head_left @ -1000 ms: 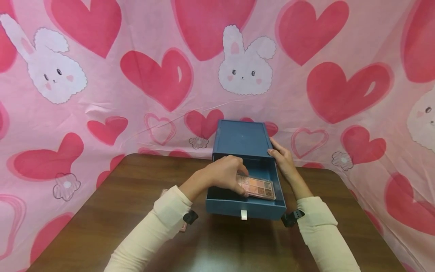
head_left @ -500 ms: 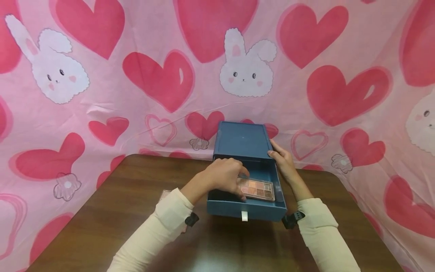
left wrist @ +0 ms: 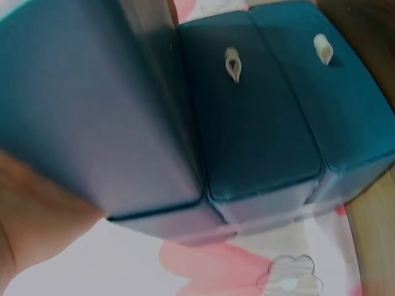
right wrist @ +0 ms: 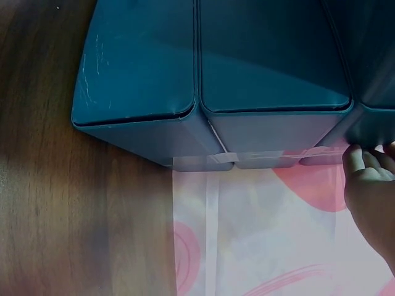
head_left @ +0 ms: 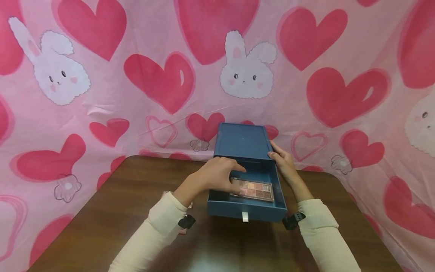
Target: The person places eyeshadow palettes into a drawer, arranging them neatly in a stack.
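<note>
An eyeshadow palette (head_left: 256, 189) with several pink, orange and brown pans lies in the pulled-out top drawer (head_left: 234, 207) of a blue drawer cabinet (head_left: 242, 140). Over the drawer's left side is my left hand (head_left: 219, 175), its thumb overlapping the palette's left end and its index finger stretched out above it. My right hand (head_left: 285, 164) rests against the cabinet's right side, thumb at the front upper edge and fingers along the wall. The right wrist view shows this hand (right wrist: 373, 194) at the cabinet's side, its fingertips partly cut off by the frame.
Below the pulled-out drawer are two closed drawers (left wrist: 253, 117) with light loop tabs. Pink items (head_left: 183, 231) on the wooden table (head_left: 112, 219) are mostly hidden behind the left sleeve (head_left: 163, 219). A pink cloth with hearts and rabbits (head_left: 246, 79) hangs behind the table.
My left hand's fingers have spread and drawn slightly left, uncovering more of the palette, which lies a little further left in the drawer. The right hand keeps its place on the cabinet.
</note>
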`<action>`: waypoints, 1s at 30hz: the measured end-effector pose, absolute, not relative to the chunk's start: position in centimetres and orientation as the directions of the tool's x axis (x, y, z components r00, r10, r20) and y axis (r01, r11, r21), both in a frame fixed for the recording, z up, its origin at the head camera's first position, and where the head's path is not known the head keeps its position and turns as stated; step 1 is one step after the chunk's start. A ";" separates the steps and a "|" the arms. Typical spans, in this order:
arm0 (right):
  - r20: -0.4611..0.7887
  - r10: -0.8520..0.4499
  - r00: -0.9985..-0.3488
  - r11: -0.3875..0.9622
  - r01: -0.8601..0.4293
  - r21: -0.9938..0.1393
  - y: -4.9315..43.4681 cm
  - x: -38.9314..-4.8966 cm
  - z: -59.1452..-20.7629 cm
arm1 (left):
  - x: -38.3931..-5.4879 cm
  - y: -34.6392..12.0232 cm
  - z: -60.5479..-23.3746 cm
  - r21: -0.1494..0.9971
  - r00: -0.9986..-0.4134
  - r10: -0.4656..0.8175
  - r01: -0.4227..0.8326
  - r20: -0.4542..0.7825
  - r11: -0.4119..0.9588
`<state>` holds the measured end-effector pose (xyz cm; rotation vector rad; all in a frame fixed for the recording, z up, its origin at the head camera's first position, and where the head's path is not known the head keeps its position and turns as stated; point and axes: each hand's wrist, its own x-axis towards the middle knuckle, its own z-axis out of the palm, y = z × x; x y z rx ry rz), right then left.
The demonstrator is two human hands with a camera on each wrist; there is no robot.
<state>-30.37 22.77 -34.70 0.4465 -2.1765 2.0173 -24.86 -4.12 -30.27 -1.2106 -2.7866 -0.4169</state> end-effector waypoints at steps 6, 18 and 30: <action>0.300 -0.129 -0.945 0.036 -0.306 -0.951 22.9 -30.4 -34.8 | -24.4 -6.0 -30.1 0.337 -0.646 0.732 0.753 0.217 0.565; 0.322 -0.126 -0.938 0.014 -0.326 -0.945 22.9 -30.6 -35.0 | -24.0 -10.4 -31.2 0.571 -0.678 0.522 0.728 0.517 0.380; 0.330 -0.125 -0.936 0.009 -0.333 -0.943 22.8 -30.7 -35.1 | -27.5 -17.0 -35.2 0.736 -0.822 0.396 0.555 0.410 0.388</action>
